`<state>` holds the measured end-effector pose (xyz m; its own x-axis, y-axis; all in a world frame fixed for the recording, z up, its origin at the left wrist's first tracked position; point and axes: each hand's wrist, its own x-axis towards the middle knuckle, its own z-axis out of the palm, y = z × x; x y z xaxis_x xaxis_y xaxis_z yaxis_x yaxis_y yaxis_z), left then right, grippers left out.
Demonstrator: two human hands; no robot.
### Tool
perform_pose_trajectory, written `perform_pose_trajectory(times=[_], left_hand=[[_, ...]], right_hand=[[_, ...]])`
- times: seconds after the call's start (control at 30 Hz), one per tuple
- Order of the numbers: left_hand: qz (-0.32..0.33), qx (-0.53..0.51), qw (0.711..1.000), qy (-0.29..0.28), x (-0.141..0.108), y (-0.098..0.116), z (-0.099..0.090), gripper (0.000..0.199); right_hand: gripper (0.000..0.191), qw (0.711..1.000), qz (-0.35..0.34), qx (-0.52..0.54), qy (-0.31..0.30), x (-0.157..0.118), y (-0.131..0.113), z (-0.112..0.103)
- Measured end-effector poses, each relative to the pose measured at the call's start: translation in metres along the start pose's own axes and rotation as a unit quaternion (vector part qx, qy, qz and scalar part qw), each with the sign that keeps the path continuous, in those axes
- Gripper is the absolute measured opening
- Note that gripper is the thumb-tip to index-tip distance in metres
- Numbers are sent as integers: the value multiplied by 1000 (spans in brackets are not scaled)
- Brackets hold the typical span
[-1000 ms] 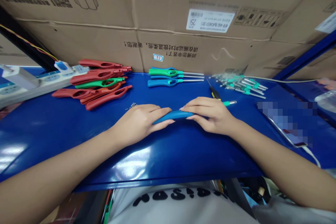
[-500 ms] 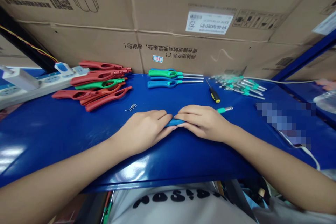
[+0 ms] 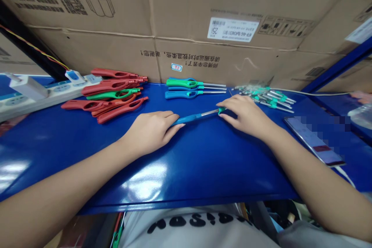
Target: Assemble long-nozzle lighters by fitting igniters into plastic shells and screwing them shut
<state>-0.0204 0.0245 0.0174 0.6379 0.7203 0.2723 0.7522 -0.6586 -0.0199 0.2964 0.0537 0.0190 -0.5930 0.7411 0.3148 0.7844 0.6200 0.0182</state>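
Note:
My left hand (image 3: pixel 152 131) is closed around the handle of a blue long-nosed lighter (image 3: pixel 187 119) above the blue table. The lighter's metal tube points right, towards my right hand (image 3: pixel 245 115). There my right thumb and fingers pinch the green piece (image 3: pixel 221 110) at the tube's far end. Behind the hands lie finished-looking lighters with metal tubes, a green one (image 3: pixel 181 83) and blue ones (image 3: pixel 181 95). Past my right hand is a pile of metal tubes with green parts (image 3: pixel 273 99). My right hand hides most of the screwdriver.
Red lighter bodies (image 3: pixel 122 109) and a green one (image 3: pixel 114 95) lie at the left, near a white power strip (image 3: pixel 55 95). A phone (image 3: pixel 315 141) with a cable rests at the right. Cardboard boxes (image 3: pixel 183 15) stand along the back edge of the blue table (image 3: pixel 203 174).
My right hand has moved right and away from me, from the blue handle to the tube's end. My left hand has shifted slightly left and up, now covering the small screws.

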Motion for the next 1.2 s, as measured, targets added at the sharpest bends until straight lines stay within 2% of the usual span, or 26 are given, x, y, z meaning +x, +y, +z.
perform_pose_trajectory(times=[0.13,0.3,0.4,0.53,0.67,0.83,1.0,1.2], left_hand=[[12,-3,1000,2,-1,-1,0,37],[62,-16,998,8,0,2,-1,37],[82,-18,996,17,1,4,1,41],[85,-25,996,23,2,5,5,42],[68,-54,996,25,2,4,6,42],[29,-157,987,-6,-1,6,5,34],[27,-250,968,5,1,10,6,28],[34,-249,968,24,0,11,4,28]], right_hand=[[16,999,-15,44,6,1,4,0],[20,987,-64,149,-11,4,-19,-3],[24,981,-90,170,-12,5,-32,-1],[26,980,-120,158,2,4,-35,1],[28,987,-115,112,8,3,-29,-4],[23,986,-153,50,38,4,-29,-6],[20,975,-203,31,81,4,-37,1],[15,966,-229,12,123,3,-40,4]])
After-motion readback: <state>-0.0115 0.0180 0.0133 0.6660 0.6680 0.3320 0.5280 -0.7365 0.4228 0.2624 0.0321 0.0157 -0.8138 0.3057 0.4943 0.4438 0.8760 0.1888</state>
